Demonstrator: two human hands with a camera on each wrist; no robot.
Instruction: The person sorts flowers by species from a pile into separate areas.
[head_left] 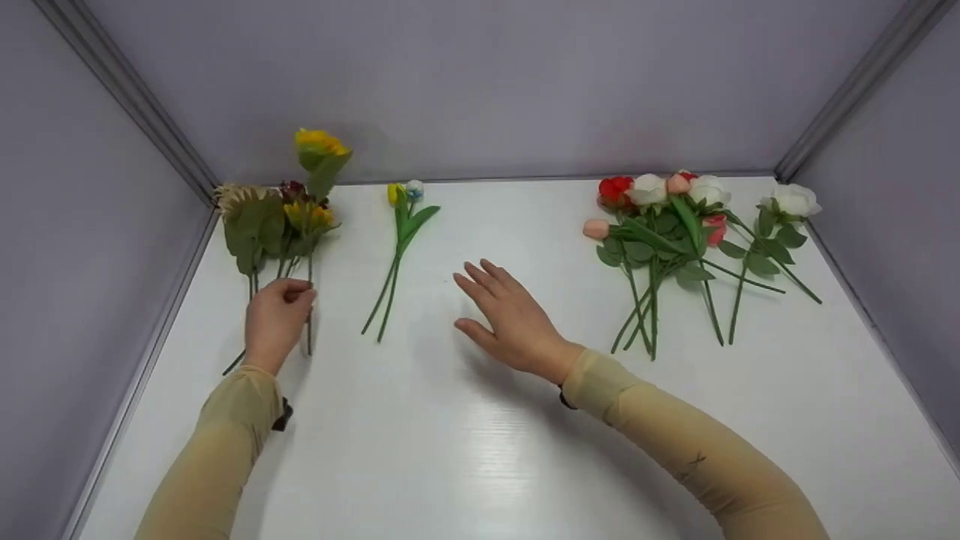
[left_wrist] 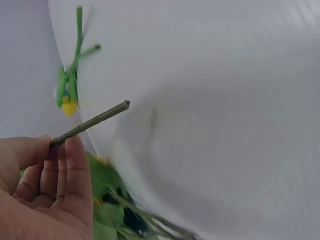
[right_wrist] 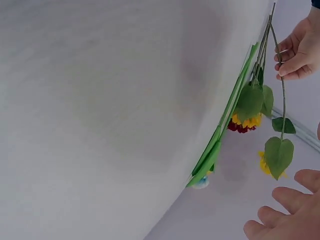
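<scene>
Shows, on the forearm of the tan right sleeve (head_left: 667,431), a small dark X-like mark (head_left: 694,466), with further thin strokes trailing just below and to the left. Too blurred to tell whether meant as letter, logo or drawn figure. Otherwise offers nothing legible, in the head view or either wrist view.
</scene>
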